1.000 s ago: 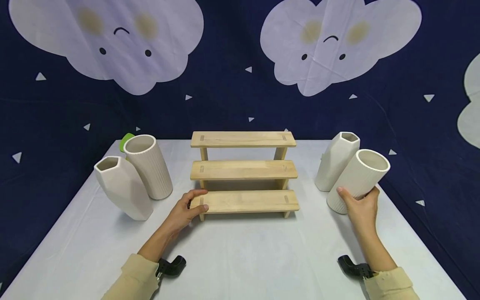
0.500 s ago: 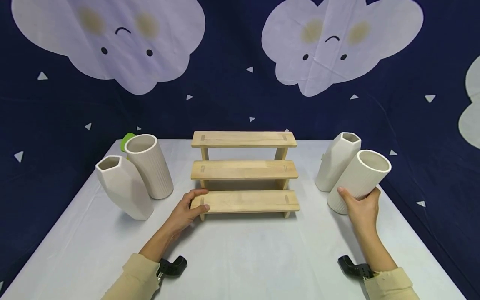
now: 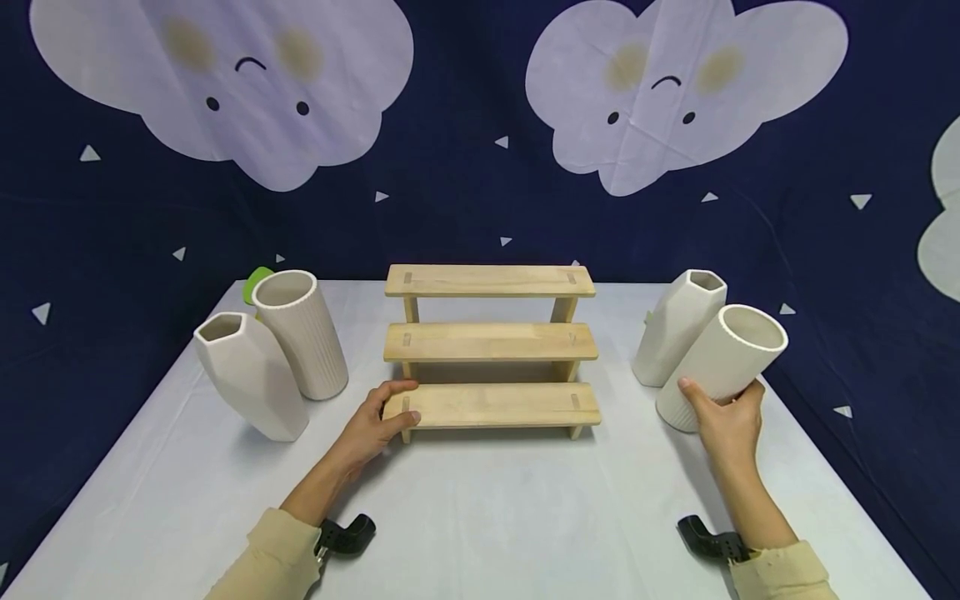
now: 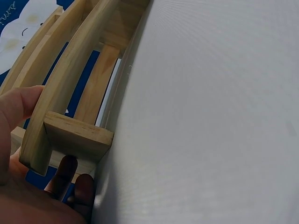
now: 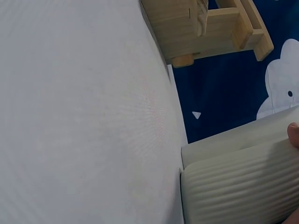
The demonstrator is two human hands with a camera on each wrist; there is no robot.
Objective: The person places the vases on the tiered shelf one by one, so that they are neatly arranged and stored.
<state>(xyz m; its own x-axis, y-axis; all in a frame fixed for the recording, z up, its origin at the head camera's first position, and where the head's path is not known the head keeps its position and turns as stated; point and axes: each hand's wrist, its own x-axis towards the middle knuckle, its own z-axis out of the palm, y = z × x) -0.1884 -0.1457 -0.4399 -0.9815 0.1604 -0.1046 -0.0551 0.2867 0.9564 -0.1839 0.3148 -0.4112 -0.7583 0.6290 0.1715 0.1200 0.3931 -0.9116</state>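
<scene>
A three-tier wooden shelf [image 3: 491,406] stands at the middle of the table. My left hand [image 3: 375,419] grips the left end of its lowest board; in the left wrist view the thumb lies over the board and other fingers [image 4: 63,177] reach beneath it. At the right, my right hand [image 3: 729,425] holds a ribbed white vase [image 3: 722,354], thumb on one side and fingers on the other. The ribbed vase's base appears to be at the table surface. Right behind it stands a faceted white vase [image 3: 678,325]; in the right wrist view the two vases lie close together.
On the left stand another faceted white vase [image 3: 251,379] and another ribbed vase [image 3: 303,337], with a green thing [image 3: 257,283] partly hidden behind them. White cloth covers the table [image 3: 495,517]. A dark blue backdrop [image 3: 450,125] with clouds hangs behind.
Both hands keep their holds, and the shelf and vases stay in place. The whole view shifts very slightly.
</scene>
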